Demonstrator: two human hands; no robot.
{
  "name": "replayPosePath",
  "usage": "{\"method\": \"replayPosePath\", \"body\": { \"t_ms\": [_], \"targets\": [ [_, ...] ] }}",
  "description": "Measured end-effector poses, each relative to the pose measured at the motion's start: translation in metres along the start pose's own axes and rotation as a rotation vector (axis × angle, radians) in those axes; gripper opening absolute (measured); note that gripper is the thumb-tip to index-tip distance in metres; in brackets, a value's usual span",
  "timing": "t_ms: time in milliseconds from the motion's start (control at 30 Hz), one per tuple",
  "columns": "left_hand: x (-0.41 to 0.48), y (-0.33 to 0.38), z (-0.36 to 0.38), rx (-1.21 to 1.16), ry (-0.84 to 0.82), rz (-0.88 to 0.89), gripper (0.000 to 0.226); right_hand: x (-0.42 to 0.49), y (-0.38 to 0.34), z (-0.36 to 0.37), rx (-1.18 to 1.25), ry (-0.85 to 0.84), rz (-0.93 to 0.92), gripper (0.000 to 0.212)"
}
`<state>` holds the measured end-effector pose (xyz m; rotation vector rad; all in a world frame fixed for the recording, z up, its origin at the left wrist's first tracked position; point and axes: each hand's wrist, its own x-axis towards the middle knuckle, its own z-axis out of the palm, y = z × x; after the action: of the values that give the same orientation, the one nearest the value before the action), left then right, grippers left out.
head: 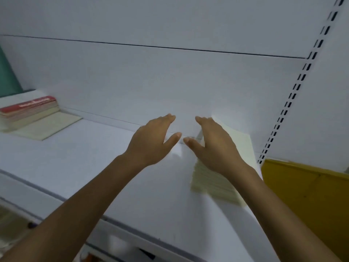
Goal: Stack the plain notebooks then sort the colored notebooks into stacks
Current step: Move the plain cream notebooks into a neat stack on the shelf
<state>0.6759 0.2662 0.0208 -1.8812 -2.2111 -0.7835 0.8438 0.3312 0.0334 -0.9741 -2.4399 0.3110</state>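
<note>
A stack of plain cream notebooks (213, 184) lies at the right end of the white shelf (94, 157), its top cover pale and blurred. My right hand (213, 146) hovers over or rests on the top of that stack with fingers straight; whether it touches is unclear. My left hand (153, 140) is held just to the left of it above the shelf, fingers straight, thumb out, holding nothing. At the far left sits a stack of red-covered notebooks (28, 108) on top of a larger plain cream notebook (47, 127).
The shelf's white back panel (170, 82) rises right behind the hands. A slotted upright (294, 91) runs down the right side, with a yellow panel (306, 190) below it. A green surface (7, 74) shows at the far left edge.
</note>
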Motion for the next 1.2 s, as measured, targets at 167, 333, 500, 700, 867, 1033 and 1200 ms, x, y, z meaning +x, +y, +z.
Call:
{"method": "replayPosePath", "body": {
  "t_ms": [167,333,500,700,867,1033,1200],
  "targets": [
    [-0.042,-0.061,-0.035,0.366,0.014,-0.018,0.064,0.016,-0.068,0.031,-0.176,-0.053,-0.137,0.066],
    [-0.101,-0.142,-0.085,0.506,0.013,-0.080,0.065,0.027,-0.163,0.079,-0.187,-0.191,-0.261,0.064],
    [-0.177,-0.225,-0.134,0.617,-0.007,-0.135,0.063,0.028,-0.259,0.136,-0.239,-0.210,-0.378,0.063],
    [-0.259,-0.304,-0.164,0.634,-0.013,-0.195,0.063,0.015,-0.335,0.197,-0.265,-0.288,-0.447,0.059],
    [-0.293,-0.333,-0.167,0.582,-0.059,-0.251,0.065,0.010,-0.363,0.231,-0.305,-0.415,-0.453,0.058],
    [-0.300,-0.363,-0.170,0.585,-0.018,-0.224,0.068,0.024,-0.384,0.256,-0.274,-0.449,-0.441,0.056],
    [-0.293,-0.400,-0.164,0.614,-0.024,-0.199,0.068,0.054,-0.393,0.284,-0.260,-0.455,-0.404,0.059]
  ]
}}
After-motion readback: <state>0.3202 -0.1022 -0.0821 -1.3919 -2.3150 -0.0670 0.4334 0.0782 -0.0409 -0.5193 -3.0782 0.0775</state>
